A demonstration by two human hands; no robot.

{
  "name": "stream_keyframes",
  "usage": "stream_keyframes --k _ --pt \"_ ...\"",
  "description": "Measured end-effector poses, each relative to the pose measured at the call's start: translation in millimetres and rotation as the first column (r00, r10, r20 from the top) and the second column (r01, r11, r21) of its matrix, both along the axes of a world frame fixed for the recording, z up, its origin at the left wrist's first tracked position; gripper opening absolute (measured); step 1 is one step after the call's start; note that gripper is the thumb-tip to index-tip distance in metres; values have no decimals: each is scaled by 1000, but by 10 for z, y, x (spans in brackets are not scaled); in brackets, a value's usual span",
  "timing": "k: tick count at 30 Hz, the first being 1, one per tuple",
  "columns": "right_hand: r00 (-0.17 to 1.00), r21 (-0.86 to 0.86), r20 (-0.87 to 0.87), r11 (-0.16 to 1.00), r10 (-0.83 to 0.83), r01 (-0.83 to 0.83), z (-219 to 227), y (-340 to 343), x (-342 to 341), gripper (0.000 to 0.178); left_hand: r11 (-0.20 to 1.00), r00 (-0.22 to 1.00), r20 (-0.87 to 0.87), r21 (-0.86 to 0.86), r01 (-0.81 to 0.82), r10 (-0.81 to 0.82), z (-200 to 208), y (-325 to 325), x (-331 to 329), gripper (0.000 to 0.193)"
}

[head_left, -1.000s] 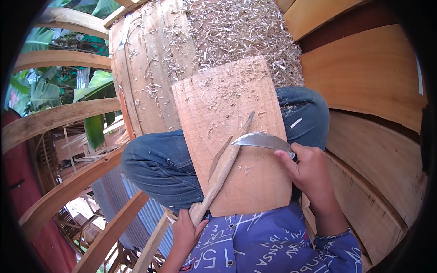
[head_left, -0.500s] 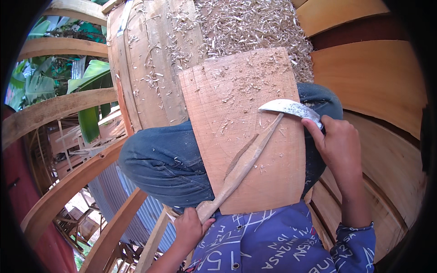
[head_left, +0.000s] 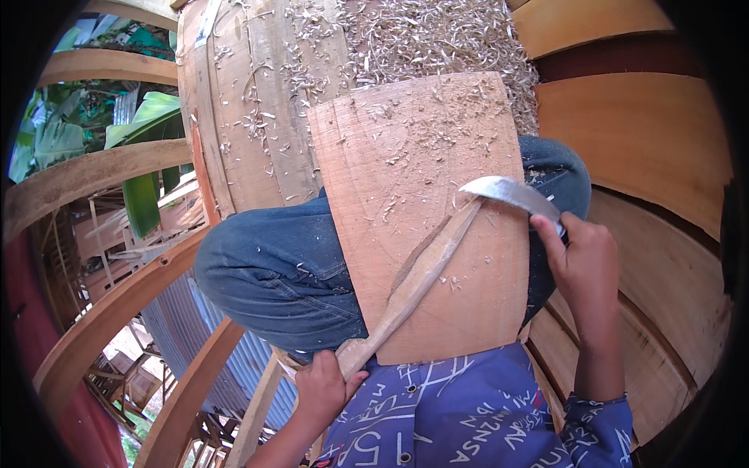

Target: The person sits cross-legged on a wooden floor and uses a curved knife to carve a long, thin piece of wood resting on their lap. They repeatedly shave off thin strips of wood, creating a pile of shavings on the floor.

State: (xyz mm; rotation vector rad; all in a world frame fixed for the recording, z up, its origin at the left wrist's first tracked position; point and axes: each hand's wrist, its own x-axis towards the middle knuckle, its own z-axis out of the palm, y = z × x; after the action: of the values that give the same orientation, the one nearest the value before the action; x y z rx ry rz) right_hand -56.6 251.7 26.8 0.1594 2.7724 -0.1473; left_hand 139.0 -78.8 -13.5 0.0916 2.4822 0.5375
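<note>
A flat wooden board (head_left: 425,148) rests across my lap, between my knees in blue jeans (head_left: 273,265). Loose shavings lie on its upper part. Over it lies a tool with a long wooden handle (head_left: 425,269) and a curved metal blade (head_left: 511,195). My left hand (head_left: 324,390) grips the lower end of the handle near my shirt. My right hand (head_left: 581,261) holds the outer end of the blade at the board's right edge. The blade rests on the board's right half.
A rough wooden block (head_left: 257,101) strewn with shavings stands beyond the board, with a heap of shavings (head_left: 437,39) behind it. Curved wooden planks (head_left: 647,140) run along the right. Wooden rails (head_left: 101,168) and green leaves show at the left, a corrugated sheet (head_left: 179,335) below.
The blade has moved up and to the right across the board, from its lower middle to its right half. My right hand moved with it; my left hand stayed at the handle's end.
</note>
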Motion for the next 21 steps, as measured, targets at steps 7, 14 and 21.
stream_keyframes --k 7,14,21 --pt "979 -79 58 978 197 -192 -17 -247 222 54 999 999 15 34 -30 29 32 29 -78 56" --pt "976 30 47 976 215 -216 -39 -187 43 61 989 992 -52 90 -114 119 -36 57 1 54" --pt "987 102 -42 982 -154 157 -13 190 -303 63 984 988 -58 113 -138 145 -26 40 46 53"
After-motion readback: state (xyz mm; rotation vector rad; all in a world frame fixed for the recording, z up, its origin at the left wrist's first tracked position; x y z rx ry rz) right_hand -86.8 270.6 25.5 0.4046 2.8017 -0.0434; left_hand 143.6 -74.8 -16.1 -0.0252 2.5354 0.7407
